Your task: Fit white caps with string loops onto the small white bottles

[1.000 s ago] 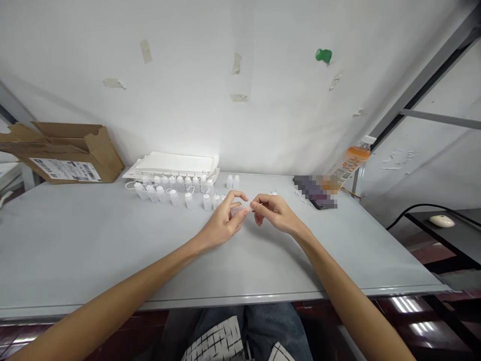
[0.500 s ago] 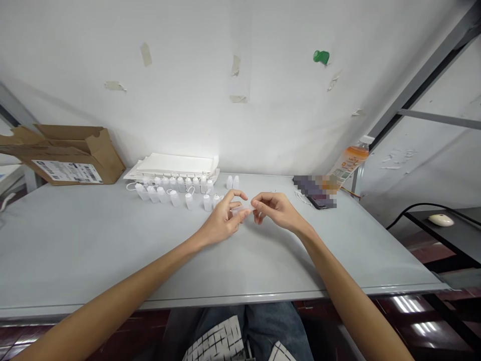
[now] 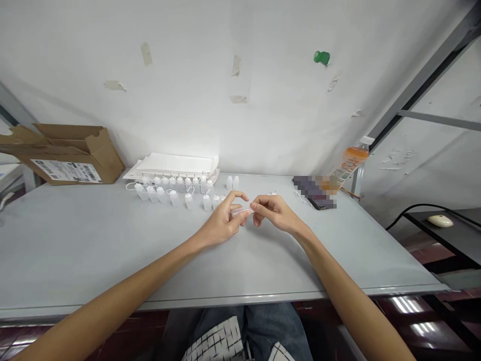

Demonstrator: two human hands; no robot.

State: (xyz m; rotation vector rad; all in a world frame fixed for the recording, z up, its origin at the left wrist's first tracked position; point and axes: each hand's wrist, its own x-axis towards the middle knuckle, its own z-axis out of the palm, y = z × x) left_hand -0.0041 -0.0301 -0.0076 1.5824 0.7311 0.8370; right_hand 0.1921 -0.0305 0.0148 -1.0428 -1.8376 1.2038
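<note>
My left hand (image 3: 222, 220) is closed round a small translucent squeeze bottle (image 3: 239, 212), which lies on its side between thumb and fingers, its index finger curled above it. At the bottle's right end, the thumb and index finger of my right hand (image 3: 275, 212) are pinched together. Whatever they grip is too small to make out. To the left of my hands, several similar bottles (image 3: 189, 201) stand upright in rows on the grey table (image 3: 240, 271), some with looped cap straps or thin needle tips. A pair of plain bottles (image 3: 232, 182) stands behind my hands.
White sheets (image 3: 176, 163) lie stacked behind the rows. An open cardboard box (image 3: 67, 155) is at the far left. On the right are a phone (image 3: 313, 193), its picture blurred, a white cord (image 3: 302, 198) and a leaning drink bottle (image 3: 351, 163). Small pieces (image 3: 272, 193) lie behind my right hand.
My right hand has shifted slightly left and down, uncovering small pieces behind it. The bottle in my left hand shows a little more clearly; the grips look the same.
</note>
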